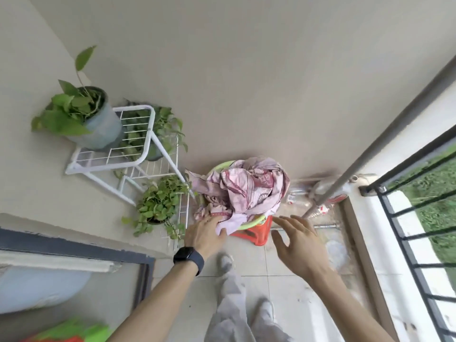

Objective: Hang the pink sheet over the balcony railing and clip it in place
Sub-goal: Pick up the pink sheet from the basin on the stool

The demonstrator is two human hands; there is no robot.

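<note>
From my head camera I count one pink sheet (243, 188), crumpled in a heap that fills one green-rimmed basin (255, 221). The basin sits on one orange stool (259, 234) on the tiled floor, against the far wall. My left hand (204, 233), with one dark watch (188, 259) on its wrist, reaches the sheet at the near left rim of the basin. The fingertips are lost in the fabric, so I cannot tell whether they grasp it. My right hand (298, 245) is released, its fingers spread and holding nothing, just off the right edge of the stool and apart from the sheet. One dark balcony railing (417, 275) runs down the right side, bare of cloth, and one grey pole (387, 137) slants in front of it. To the left of the basin, one white wire rack (148, 134) carries three potted plants (71, 114). My two pale shoes (225, 264) stand on the floor below my hands.
</note>
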